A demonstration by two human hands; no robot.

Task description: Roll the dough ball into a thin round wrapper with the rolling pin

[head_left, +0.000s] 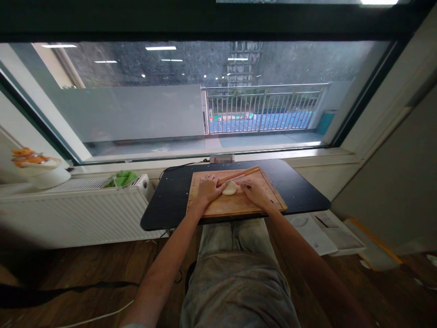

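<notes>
As the right hand (253, 192) curls its fingers just beside one pale dough piece (229, 188), contact not discernible, the left hand (209, 188) lies over the near end of one wooden stick (253, 171), its closure unclear. Step in hand, as judged: flattening or turning the dough, mid-board between the hands; a further stroke would call for steadying its edge and keeping the stick level. Count outward: two hands, one dough piece, one stick, one cutting board (218, 208), one black table (300, 196), one green cloth (125, 178), one large window (143, 111).

A black table (303, 191) with rounded corners carries a wooden cutting board (221, 210) along its near edge.
</notes>
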